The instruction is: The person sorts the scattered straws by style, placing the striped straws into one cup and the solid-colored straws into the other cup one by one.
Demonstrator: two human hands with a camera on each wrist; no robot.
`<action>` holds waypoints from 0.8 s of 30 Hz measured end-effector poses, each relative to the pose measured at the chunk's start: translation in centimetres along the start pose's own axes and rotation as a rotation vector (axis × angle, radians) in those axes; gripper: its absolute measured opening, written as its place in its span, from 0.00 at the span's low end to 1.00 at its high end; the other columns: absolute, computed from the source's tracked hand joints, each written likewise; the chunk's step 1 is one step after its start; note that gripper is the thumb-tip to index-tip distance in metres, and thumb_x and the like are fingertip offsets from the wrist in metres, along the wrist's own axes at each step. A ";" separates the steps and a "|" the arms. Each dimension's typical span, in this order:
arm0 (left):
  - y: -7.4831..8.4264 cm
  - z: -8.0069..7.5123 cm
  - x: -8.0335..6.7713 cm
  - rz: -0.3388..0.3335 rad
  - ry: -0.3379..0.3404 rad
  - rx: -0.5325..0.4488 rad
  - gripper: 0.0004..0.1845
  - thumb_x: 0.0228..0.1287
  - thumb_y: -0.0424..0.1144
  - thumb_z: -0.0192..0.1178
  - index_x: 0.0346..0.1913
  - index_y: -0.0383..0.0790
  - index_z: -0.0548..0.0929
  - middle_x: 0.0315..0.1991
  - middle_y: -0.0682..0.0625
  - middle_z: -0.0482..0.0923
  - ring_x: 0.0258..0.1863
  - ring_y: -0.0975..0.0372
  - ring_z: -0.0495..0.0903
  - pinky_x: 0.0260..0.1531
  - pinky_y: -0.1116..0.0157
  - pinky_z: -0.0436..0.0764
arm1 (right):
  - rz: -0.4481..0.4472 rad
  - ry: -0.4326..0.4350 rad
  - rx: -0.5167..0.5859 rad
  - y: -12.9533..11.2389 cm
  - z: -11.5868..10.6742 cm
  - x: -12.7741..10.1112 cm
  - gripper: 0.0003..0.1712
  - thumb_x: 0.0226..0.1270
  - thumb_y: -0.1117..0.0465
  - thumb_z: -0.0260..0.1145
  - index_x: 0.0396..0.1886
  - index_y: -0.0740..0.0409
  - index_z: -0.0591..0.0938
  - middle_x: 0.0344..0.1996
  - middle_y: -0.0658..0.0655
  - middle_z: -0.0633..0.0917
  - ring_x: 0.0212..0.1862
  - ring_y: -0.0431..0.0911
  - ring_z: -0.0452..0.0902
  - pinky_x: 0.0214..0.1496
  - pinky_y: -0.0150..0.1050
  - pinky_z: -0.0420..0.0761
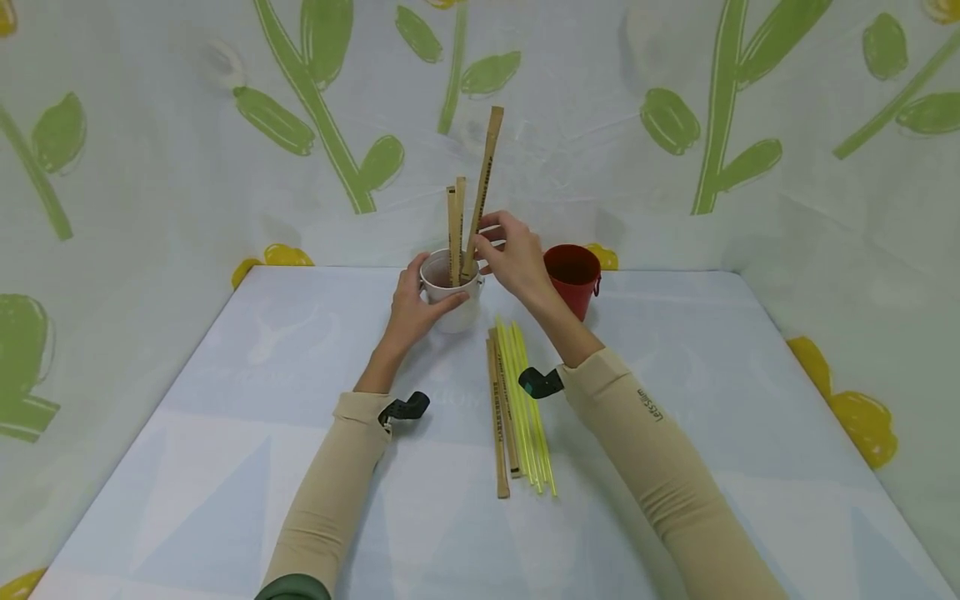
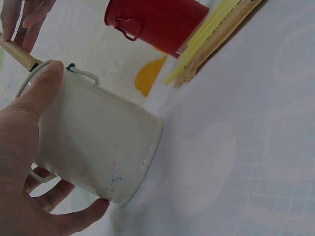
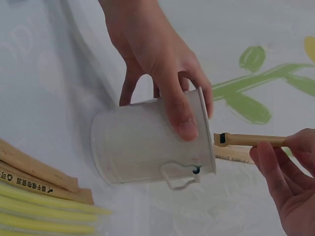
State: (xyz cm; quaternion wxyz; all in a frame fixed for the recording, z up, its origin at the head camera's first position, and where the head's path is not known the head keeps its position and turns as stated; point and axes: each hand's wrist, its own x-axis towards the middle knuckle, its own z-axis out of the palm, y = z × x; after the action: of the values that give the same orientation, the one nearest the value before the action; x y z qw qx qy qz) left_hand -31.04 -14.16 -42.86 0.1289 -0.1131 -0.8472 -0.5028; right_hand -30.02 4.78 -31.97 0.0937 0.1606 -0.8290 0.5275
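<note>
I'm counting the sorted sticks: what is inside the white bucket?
Three paper-wrapped sticks stand in the white bucket; the right hand pinches the tallest, the left hand grips the bucket. The wall and hand hide the bottom.

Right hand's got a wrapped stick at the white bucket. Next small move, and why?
Probably let go: the stick the right hand pinches already has its lower end inside the white bucket, beside two others, and the left hand steadies the bucket.

White bucket (image 1: pixel 452 302), red bucket (image 1: pixel 573 276), yellow straws (image 1: pixel 528 414), tan wrapped chopsticks (image 1: pixel 498 433), green-leaf patterned backdrop (image 1: pixel 300 100), beige sleeves (image 1: pixel 660 450).
</note>
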 end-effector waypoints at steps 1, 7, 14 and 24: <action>0.0 0.0 0.0 -0.002 -0.001 0.005 0.50 0.52 0.56 0.72 0.74 0.48 0.57 0.67 0.41 0.63 0.68 0.50 0.66 0.66 0.47 0.69 | 0.001 0.000 -0.004 0.0 0.0 0.0 0.16 0.72 0.59 0.61 0.57 0.59 0.76 0.49 0.62 0.85 0.40 0.51 0.87 0.37 0.40 0.87; 0.0 -0.1 0.0 0.005 -0.002 0.015 0.50 0.53 0.55 0.73 0.75 0.47 0.56 0.67 0.40 0.63 0.69 0.50 0.65 0.67 0.48 0.69 | 0.004 -0.004 -0.006 0.0 0.4 0.4 0.16 0.72 0.60 0.61 0.56 0.60 0.76 0.48 0.63 0.86 0.40 0.54 0.87 0.37 0.44 0.87; 0.0 0.0 0.0 0.002 -0.004 0.018 0.51 0.53 0.53 0.73 0.75 0.45 0.56 0.67 0.39 0.62 0.68 0.48 0.65 0.66 0.47 0.69 | 0.031 -0.022 -0.019 0.3 0.8 0.6 0.16 0.72 0.61 0.61 0.56 0.60 0.76 0.48 0.63 0.85 0.42 0.55 0.87 0.36 0.41 0.87; 0.2 -0.2 -0.1 -0.003 0.000 0.022 0.51 0.52 0.55 0.73 0.75 0.45 0.57 0.67 0.40 0.63 0.69 0.49 0.65 0.67 0.48 0.70 | 0.031 -0.038 -0.094 0.6 1.4 0.7 0.16 0.72 0.59 0.60 0.56 0.59 0.77 0.47 0.62 0.86 0.42 0.52 0.86 0.34 0.37 0.86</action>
State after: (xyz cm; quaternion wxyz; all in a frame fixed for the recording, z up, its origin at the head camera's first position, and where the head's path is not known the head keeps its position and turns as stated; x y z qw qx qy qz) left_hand -30.88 -14.22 -42.67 0.1295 -0.1103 -0.8528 -0.4937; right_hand -30.84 3.63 -32.82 0.0774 0.1530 -0.8568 0.4863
